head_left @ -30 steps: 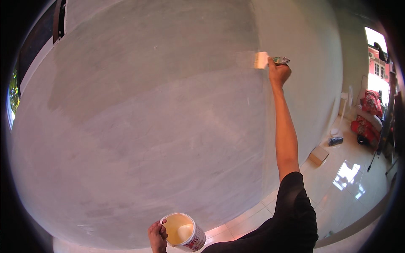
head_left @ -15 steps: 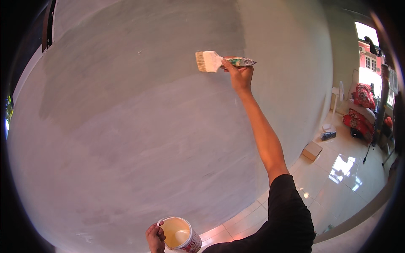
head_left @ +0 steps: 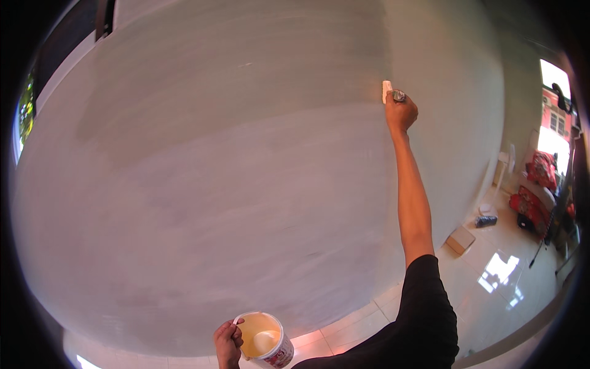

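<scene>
Paintbrush [head_left: 388, 92] apparently against grey wall [head_left: 246, 154]

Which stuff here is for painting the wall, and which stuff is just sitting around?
For the painting: paintbrush in the right hand, paint bucket in the left hand, grey wall.

Just sitting around: cardboard box, small dark thing, red bundles by the doorway.

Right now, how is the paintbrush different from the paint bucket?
The paintbrush is small and flat, while the paint bucket is round and open at the top. The paintbrush is raised high against the wall in the right hand, while the paint bucket hangs low near the floor in the left hand. The paintbrush touches the wall; the paint bucket does not. Both carry pale cream paint.
</scene>
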A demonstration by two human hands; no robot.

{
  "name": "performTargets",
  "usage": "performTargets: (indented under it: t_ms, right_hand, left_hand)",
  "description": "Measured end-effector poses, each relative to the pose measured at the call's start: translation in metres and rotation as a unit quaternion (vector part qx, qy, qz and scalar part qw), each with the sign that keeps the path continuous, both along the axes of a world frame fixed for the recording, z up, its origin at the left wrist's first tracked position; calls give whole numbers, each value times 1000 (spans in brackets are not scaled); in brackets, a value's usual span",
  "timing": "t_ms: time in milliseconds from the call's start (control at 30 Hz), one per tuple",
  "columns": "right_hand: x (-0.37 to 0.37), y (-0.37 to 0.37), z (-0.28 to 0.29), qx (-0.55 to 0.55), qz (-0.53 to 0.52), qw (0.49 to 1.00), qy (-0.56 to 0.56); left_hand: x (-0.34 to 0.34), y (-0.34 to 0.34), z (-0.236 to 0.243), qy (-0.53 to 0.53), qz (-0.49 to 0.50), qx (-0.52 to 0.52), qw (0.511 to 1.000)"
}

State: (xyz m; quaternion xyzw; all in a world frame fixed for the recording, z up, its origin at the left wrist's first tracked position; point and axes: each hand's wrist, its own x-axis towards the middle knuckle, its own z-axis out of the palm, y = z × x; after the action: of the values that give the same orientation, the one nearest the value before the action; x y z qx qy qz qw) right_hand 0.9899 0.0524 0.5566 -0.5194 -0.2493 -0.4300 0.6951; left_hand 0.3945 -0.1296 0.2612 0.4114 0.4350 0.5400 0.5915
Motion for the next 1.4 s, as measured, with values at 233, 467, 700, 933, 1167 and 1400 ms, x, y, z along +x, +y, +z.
performTargets:
  t_ms: [233, 467, 700, 933, 1167, 1400]
  right_hand:
    - [-164, 19, -1, 72, 78, 985, -133]
    - [-370, 44, -5, 63, 152, 948, -274]
    - [-616, 50, 5, 131, 378, 850, -342]
    - [-656, -14, -28, 81, 564, 761, -310]
    - [-535, -72, -150, -72, 725, 678, -97]
    - [-508, -90, -270, -325, 796, 503, 89]
  left_hand:
    - [-17, -5, -18, -5, 3, -17, 1000]
    - [-30, -8, -42, -22, 28, -26, 999]
    - [-76, -10, -60, -27, 32, -25, 999]
    - [-134, -17, -61, -19, 62, -11, 998]
    - [-165, -12, -48, 13, 73, 28, 997]
    - [-181, -8, -30, 55, 103, 23, 993]
